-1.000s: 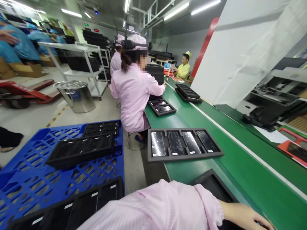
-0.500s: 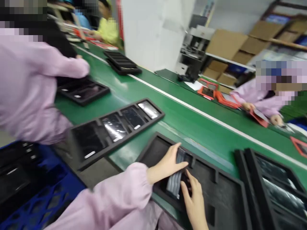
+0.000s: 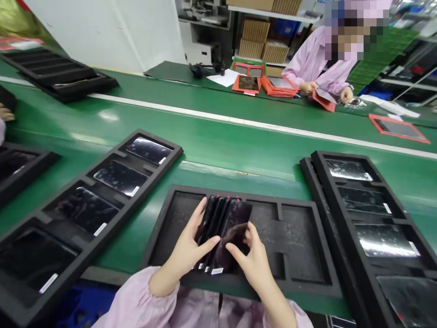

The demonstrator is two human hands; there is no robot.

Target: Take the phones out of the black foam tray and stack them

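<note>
My left hand (image 3: 187,248) and my right hand (image 3: 251,260) both grip a fanned stack of dark glossy phone panels (image 3: 225,230) over a black foam tray (image 3: 303,248) with empty pockets, right in front of me. White labels show at the panels' near ends. The left fingers lie on the stack's left side and front. On the right side the other hand's thumb and fingers pinch the top panel.
A tray holding several panels (image 3: 85,200) lies to the left, stacked trays with panels (image 3: 368,214) to the right, all on a green conveyor belt (image 3: 221,146). More black trays (image 3: 58,75) sit far left. Across the belt a person in pink (image 3: 317,64) handles orange-framed pieces (image 3: 273,85).
My view has swung right from the aisle and blue pallet to the belt. My hands have gathered the panels into a fanned stack held over the empty tray.
</note>
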